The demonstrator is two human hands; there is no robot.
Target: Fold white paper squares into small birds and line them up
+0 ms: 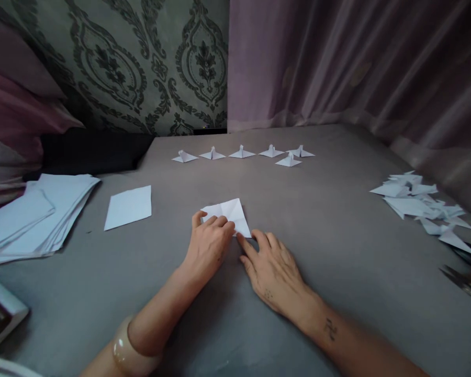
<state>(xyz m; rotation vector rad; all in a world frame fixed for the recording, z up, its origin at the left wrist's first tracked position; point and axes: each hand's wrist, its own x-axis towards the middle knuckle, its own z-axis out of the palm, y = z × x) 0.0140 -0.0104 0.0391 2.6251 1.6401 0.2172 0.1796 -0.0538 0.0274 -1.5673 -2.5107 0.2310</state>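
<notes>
A creased white square of paper lies on the grey table in front of me, its near left part hidden under my fingers. My left hand is closed over that part, fingers bent and pressed on the sheet; its thumb is out of sight. With fingers stretched out and apart, my right hand rests palm down, index fingertip at the sheet's near edge. To the left lies another paper square, flat and apart from both hands.
Several folded paper birds stand in a row at the back. More folded paper pieces are heaped at the right, near scissors. A stack of white sheets lies at the left, with a black cloth behind it.
</notes>
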